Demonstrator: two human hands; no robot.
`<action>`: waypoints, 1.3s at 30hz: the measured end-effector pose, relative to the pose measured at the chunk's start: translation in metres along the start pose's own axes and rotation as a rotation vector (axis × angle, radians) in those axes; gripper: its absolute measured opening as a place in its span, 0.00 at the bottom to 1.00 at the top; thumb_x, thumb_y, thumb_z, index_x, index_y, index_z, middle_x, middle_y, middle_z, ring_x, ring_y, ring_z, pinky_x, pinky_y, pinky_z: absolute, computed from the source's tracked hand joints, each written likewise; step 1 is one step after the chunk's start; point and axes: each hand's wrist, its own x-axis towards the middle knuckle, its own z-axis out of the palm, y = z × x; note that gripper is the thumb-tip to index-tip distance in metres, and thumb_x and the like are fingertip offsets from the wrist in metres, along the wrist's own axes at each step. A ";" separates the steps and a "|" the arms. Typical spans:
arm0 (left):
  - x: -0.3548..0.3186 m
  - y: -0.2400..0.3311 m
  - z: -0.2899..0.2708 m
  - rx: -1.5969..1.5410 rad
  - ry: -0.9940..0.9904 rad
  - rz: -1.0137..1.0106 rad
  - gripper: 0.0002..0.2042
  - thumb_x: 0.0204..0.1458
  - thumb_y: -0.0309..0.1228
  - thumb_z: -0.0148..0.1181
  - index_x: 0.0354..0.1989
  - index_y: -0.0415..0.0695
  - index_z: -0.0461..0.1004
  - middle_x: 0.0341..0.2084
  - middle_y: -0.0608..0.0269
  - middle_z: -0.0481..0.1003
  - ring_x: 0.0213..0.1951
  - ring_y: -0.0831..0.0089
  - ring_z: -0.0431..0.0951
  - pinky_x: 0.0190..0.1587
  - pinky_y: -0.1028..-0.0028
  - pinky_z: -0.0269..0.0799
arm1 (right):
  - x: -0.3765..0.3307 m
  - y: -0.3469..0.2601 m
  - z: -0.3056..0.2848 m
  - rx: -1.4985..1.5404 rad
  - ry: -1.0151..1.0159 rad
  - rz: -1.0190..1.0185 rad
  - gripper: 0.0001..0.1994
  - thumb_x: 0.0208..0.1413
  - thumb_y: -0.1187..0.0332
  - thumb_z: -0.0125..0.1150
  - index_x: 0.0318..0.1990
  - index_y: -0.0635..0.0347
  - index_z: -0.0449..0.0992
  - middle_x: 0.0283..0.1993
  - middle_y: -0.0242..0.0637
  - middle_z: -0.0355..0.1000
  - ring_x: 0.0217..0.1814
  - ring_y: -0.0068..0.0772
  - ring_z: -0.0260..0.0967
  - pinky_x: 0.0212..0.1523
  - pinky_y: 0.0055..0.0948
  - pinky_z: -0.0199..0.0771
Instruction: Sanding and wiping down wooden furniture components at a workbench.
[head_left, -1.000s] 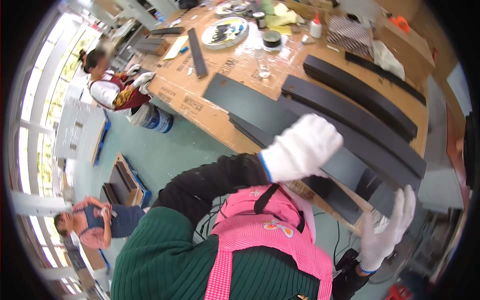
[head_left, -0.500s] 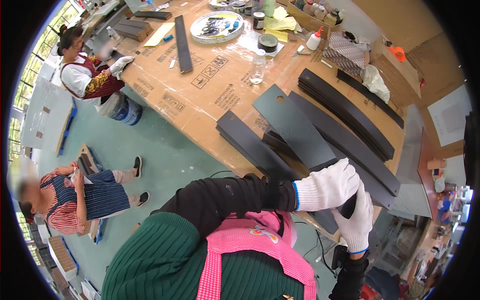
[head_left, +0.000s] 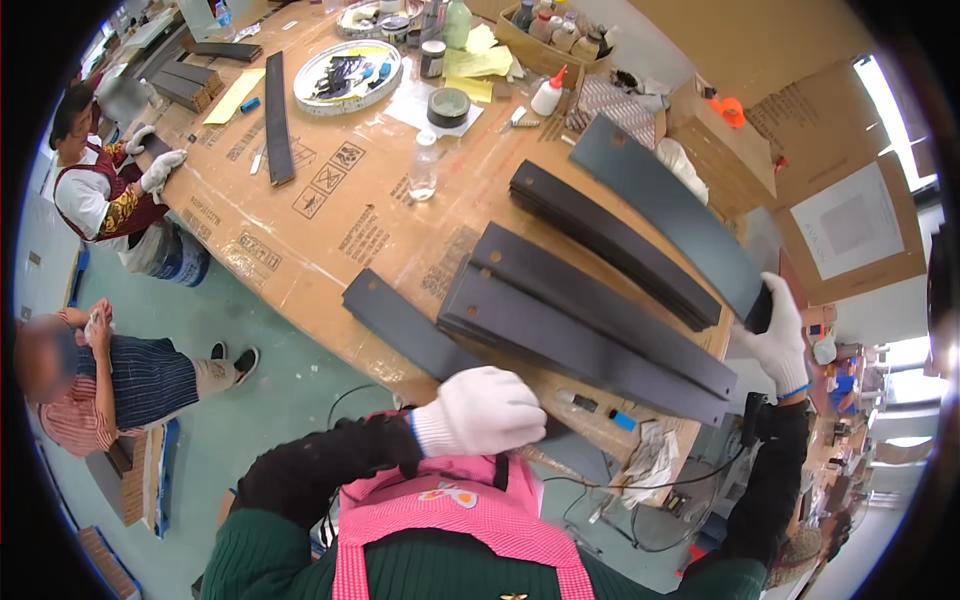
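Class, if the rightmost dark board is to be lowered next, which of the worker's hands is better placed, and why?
Probably the right hand: it holds the near end of the rightmost board. The left hand is well away, over another board.

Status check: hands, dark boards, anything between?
Right hand gripping near end of long dark board. Left hand curled, overlapping second board in view, grip unclear. Stacked boards lie between.
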 end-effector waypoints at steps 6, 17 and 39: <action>0.029 -0.010 -0.018 -1.292 0.340 -0.606 0.41 0.62 0.36 0.65 0.79 0.40 0.48 0.71 0.48 0.64 0.65 0.61 0.72 0.67 0.63 0.68 | -0.035 -0.030 0.022 0.091 -0.156 0.088 0.37 0.35 0.71 0.78 0.59 0.63 0.71 0.54 0.50 0.74 0.60 0.49 0.73 0.62 0.39 0.72; -0.013 0.052 0.017 -1.486 0.143 -1.158 0.25 0.68 0.29 0.51 0.73 0.42 0.57 0.69 0.48 0.65 0.64 0.58 0.74 0.52 0.62 0.86 | -0.229 -0.007 0.128 0.491 -0.587 0.118 0.30 0.42 0.63 0.77 0.56 0.56 0.76 0.53 0.45 0.76 0.58 0.54 0.72 0.60 0.44 0.72; -0.014 0.066 0.038 -1.344 0.162 -1.291 0.23 0.72 0.41 0.45 0.71 0.45 0.61 0.63 0.50 0.72 0.58 0.64 0.79 0.32 0.74 0.85 | -0.157 -0.016 0.098 0.916 -0.454 0.212 0.17 0.58 0.77 0.59 0.55 0.62 0.74 0.55 0.33 0.73 0.57 0.24 0.71 0.63 0.29 0.70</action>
